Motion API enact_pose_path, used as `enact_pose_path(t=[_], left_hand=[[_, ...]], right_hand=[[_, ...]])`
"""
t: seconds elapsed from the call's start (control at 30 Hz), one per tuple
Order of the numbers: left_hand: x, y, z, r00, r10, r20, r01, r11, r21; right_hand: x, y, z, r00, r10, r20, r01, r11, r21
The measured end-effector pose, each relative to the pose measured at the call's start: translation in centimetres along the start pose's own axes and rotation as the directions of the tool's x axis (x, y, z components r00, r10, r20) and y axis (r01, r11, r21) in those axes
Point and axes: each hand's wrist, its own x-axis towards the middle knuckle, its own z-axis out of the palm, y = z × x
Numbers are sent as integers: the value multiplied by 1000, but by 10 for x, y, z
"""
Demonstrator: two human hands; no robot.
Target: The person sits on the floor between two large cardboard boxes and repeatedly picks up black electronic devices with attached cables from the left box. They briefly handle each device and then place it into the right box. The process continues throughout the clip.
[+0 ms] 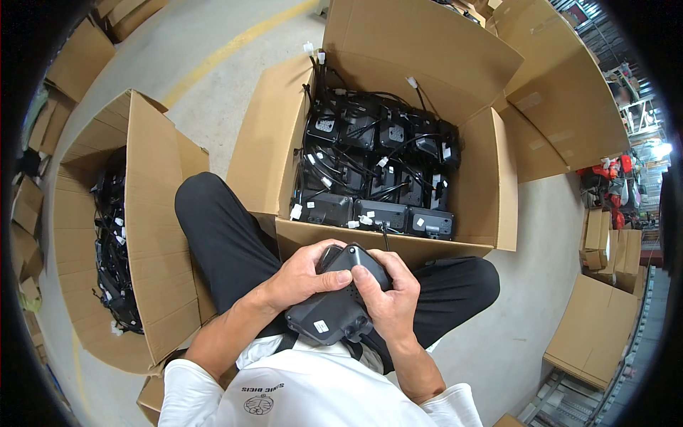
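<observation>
Between my two hands, over my lap, is a black plastic device housing [357, 257] with rounded corners and a screw hole at its top corner. My left hand [304, 275] grips its left side, the thumb lying across the front. Around its right side closes my right hand [391, 290], its thumb pressed on the front beside the other thumb. Just below, a similar black housing [306, 318] with a small white label lies against my lap; whether the two are joined is hard to see. A black cable rises behind the held housing toward the box.
Ahead, an open cardboard box [377, 247] holds rows of black housings [380, 213] with cables and white connectors. At my left, another carton [162, 242] contains a tangle of black cables [114, 249]. More cartons [594, 324] stand at the right, beside metal racking.
</observation>
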Motion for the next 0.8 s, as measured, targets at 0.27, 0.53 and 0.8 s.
enact_pose_path(t=[0.27,0.53,0.8], left_hand=[[-14,-34,-1,992,-77,105,72,996,50],[-36,-29,15,974,-217,-60,221,867,448],[26,77,41,864,371,-339,-299,922,246]], right_hand=[[-8,29,-17,882,-72,465,77,997,8],[-7,42,-29,911,91,402,-110,994,23],[37,31,-62,799,-100,593,-200,885,420]])
